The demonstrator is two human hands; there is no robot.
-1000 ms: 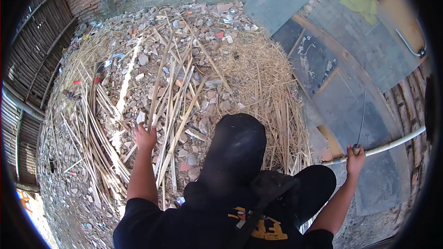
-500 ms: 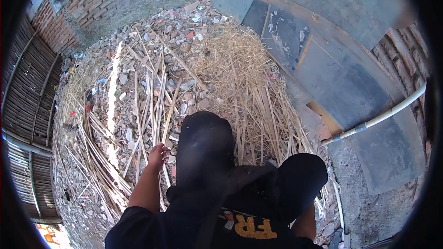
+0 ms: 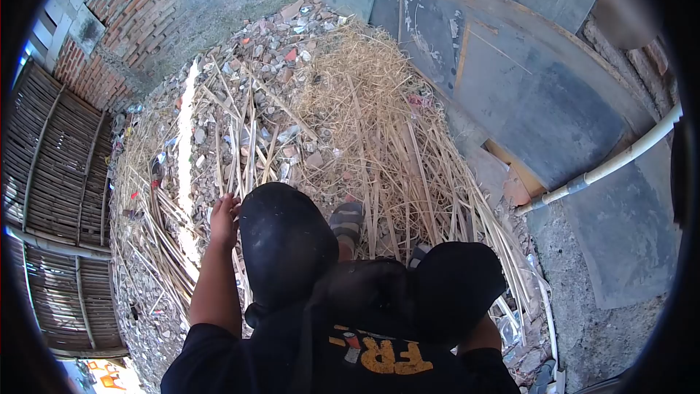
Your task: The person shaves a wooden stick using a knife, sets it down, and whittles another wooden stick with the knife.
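Observation:
My left hand [image 3: 224,214] is just left of my dark-clothed left knee [image 3: 283,230], above thin bamboo strips [image 3: 251,147] strewn over the rubble. Its fingers look loosely bent and a little apart, and I make out nothing held in them. A bundle of split strips [image 3: 168,237] lies to its left. Of my right arm only part of the forearm [image 3: 483,337] shows, beside my right knee [image 3: 459,284]; the right hand itself is hidden. Longer strips [image 3: 437,186] and dry straw [image 3: 357,76] spread out in front of my legs.
Broken brick and stone rubble [image 3: 273,51] covers the ground. A brick wall [image 3: 168,7] stands ahead and a bamboo-slat panel [image 3: 55,153] on the left. Dark boards [image 3: 532,102] and a pale pipe [image 3: 620,171] lie right. My sandalled foot [image 3: 347,220] shows between my knees.
My left hand has moved slightly left and forward in view. My left knee has shifted left, uncovering a sandalled foot. The camera view has tilted and turned slightly.

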